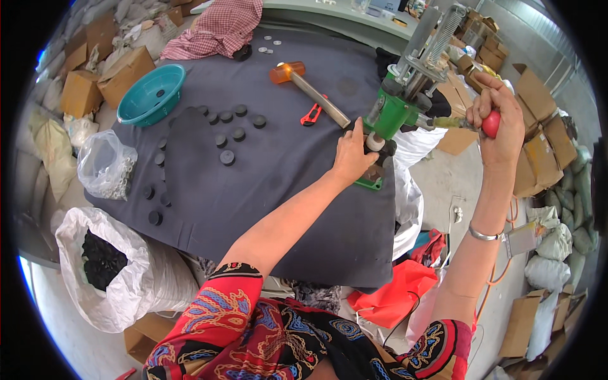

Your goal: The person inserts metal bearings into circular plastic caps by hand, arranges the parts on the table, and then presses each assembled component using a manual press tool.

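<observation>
Bench press station, head view. Green hand press (394, 113) stands at the right edge of the desk (285, 190), which is covered with a dark grey cloth. Tall metal column and coil spring rise from the press body.

Left hand (353, 157): fingers curled at the die area under the press head, fingertips touching a small pale round piece (375, 142) seated there. Whether the fingers pinch the piece or only steady it, I cannot tell.

Right hand (499, 123): closed in a full fist around the red knob (491, 123) at the end of the press lever, lever roughly level, hand raised well off the desk.

Judged step: the workpiece is being seated or aligned in the die, with the lever hand ready. The stroke does not look begun.

Next move, as a judgement: the left fingers need to be clear of the die before the lever comes down, and the piece must sit flat and centred, else it may press askew or pinch a fingertip.

Surroundings: loose black round caps (227, 158) lie scattered on the cloth left of the press, well apart from it. A teal bowl (152, 94) sits at the far left corner, an orange-headed mallet (297, 79) and a red cutter (311, 115) beyond the left hand. A clear bag of small metal parts (106, 166) and a white sack of black pieces (111, 269) stand at the near left edge
</observation>
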Demonstrator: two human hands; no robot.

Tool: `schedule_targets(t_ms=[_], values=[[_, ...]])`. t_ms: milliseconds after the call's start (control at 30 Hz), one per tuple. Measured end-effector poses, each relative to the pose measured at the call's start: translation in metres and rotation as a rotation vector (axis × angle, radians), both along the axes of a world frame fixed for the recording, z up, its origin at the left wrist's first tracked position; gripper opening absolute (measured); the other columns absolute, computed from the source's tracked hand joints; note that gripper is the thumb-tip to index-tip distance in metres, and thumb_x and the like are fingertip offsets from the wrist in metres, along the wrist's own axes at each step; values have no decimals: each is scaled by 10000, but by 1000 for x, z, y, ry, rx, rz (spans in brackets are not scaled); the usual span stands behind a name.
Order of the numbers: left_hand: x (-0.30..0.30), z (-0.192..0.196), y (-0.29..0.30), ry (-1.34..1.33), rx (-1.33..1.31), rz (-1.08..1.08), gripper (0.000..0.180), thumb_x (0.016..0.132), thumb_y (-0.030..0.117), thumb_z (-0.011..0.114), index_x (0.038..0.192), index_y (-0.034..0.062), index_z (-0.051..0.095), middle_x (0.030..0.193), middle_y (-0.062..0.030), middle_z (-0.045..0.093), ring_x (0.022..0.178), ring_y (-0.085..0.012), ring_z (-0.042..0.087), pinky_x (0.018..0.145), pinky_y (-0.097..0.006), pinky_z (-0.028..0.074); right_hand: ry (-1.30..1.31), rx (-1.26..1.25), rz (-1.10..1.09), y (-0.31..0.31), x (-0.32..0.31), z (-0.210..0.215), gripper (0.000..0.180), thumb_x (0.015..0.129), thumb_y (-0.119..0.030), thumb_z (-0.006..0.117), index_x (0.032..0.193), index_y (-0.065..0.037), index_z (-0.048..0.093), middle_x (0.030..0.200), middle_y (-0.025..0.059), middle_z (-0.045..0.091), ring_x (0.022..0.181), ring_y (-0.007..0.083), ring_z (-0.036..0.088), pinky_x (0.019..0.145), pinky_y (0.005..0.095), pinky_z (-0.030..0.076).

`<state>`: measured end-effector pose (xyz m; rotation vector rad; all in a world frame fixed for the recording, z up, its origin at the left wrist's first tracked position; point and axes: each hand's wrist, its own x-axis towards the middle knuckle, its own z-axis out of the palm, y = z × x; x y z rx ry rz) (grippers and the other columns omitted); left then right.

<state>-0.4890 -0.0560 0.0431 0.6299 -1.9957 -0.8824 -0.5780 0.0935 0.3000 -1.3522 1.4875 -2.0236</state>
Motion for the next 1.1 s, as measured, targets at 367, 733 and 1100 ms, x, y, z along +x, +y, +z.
schedule_targets(t_ms=[367, 733, 1100], values=[[22, 10, 6, 35, 11, -49, 897, 667, 101, 748, 1394, -64, 248, 1154, -185, 611, 1082, -352, 552, 957, -407, 419, 256, -207, -80, 45, 33, -111, 273, 882, -116, 452, 1018, 85, 577, 597, 61, 524, 501, 118, 479, 538, 259, 426], [263, 27, 0, 29, -339, 331, 382, 698, 21, 673, 1076, 43, 623, 1028, -143, 641, 919, -314, 588, 790, -383, 492, 184, -120, -87, 59, 6, -122, 275, 898, -126, 479, 1049, 82, 573, 619, 14, 501, 564, 94, 478, 612, 214, 407], [410, 2, -18, -813, -335, 763, 332, 707, 131, 671, 1031, 66, 640, 983, -83, 639, 964, -278, 553, 790, -421, 406, -26, -18, -3, 16, 2, -27, 268, 894, -83, 400, 1054, 73, 547, 552, 19, 439, 431, 112, 403, 456, 250, 391]])
